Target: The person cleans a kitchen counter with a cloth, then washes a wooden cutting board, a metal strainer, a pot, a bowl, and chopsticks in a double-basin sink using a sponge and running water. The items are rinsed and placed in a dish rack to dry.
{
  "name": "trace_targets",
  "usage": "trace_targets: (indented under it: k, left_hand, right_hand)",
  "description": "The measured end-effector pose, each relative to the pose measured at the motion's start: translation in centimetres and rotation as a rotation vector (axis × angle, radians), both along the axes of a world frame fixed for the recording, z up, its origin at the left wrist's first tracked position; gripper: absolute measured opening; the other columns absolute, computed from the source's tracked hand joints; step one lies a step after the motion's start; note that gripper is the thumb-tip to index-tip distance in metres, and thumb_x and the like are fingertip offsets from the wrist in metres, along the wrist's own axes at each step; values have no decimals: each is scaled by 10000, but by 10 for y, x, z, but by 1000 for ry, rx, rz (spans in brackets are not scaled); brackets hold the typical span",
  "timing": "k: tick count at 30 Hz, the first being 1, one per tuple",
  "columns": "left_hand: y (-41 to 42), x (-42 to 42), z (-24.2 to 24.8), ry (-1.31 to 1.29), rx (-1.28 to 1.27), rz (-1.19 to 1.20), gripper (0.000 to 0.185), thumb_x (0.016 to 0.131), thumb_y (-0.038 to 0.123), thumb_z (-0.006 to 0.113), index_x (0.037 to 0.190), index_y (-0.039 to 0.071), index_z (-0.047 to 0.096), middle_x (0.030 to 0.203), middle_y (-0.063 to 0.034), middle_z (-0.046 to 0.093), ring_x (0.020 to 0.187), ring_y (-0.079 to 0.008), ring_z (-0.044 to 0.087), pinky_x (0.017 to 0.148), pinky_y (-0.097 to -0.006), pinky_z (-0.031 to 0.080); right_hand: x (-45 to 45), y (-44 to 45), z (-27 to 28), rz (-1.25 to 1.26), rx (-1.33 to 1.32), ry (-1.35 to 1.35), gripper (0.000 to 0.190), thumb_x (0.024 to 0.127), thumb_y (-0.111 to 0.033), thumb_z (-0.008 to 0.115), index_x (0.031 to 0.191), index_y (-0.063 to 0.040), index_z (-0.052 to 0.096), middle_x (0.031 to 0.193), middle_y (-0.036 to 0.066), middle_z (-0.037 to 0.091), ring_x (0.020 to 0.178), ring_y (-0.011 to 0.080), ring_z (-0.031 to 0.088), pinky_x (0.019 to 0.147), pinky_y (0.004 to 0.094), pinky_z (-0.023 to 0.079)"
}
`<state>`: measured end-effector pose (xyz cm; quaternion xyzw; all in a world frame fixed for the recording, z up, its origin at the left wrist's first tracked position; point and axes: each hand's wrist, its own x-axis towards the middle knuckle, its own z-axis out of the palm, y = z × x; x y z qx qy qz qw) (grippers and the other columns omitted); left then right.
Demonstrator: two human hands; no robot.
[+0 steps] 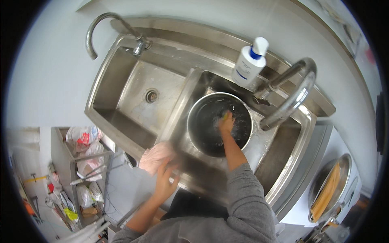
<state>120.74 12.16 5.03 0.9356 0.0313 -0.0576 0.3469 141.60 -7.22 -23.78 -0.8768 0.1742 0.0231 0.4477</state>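
Note:
A round metal pot (189, 127) stands in the right basin, with dark water inside it. My right hand (226, 122) reaches down into the pot, its fingers around a small yellow-green item (225, 116). Blur and the hand hide most of that item, so its kind is unclear. Over the front rim of the sink, near the divider, lies a crumpled pink cloth (156, 158). My left hand (165, 182) is beside the cloth with its fingers apart and gripping nothing; whether its fingertips touch the cloth cannot be told.
The steel double sink has a left basin (133, 91) with a drain. A curved faucet (291, 103) arches near the pot; another faucet (112, 18) is at back left. Behind the pot stands a white pump bottle (249, 65). Shelves (74, 158) with plastic bags are left; a metal bowl (343, 176) is right.

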Motion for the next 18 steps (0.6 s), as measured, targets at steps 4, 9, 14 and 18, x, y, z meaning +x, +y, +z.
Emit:
trace_targets:
  k: [4,9,14,18]
  left_hand:
    - [1,4,4,-21,-41,44,330,722,-2,632,1047,31,589,1289,-164,432,1195,-322,421,971,-372,357]
    - [2,9,8,-90,-61,61,326,714,-11,632,1036,18,590,1208,-158,487,1132,-312,462,943,-359,378]
    - [-6,10,7,-106,-129,75,306,736,-10,617,1039,26,592,1182,-139,508,1092,-300,489,925,-351,393]
    - [-20,11,2,-62,-218,37,274,767,12,610,1039,36,594,1170,-128,514,1064,-295,499,905,-348,402]
  right_hand:
    - [39,42,14,-181,946,5,288,811,-15,444,1068,-87,553,944,86,568,812,199,569,626,330,491]
    - [34,44,77,-92,996,181,226,800,-85,487,997,-44,591,887,47,591,754,137,545,672,232,424]
    - [-8,24,107,95,684,186,334,839,-274,576,1025,1,613,804,47,588,718,152,537,684,262,419]
    - [-34,-3,106,-155,755,290,304,870,-306,555,798,-12,583,663,41,535,534,131,488,474,272,374]
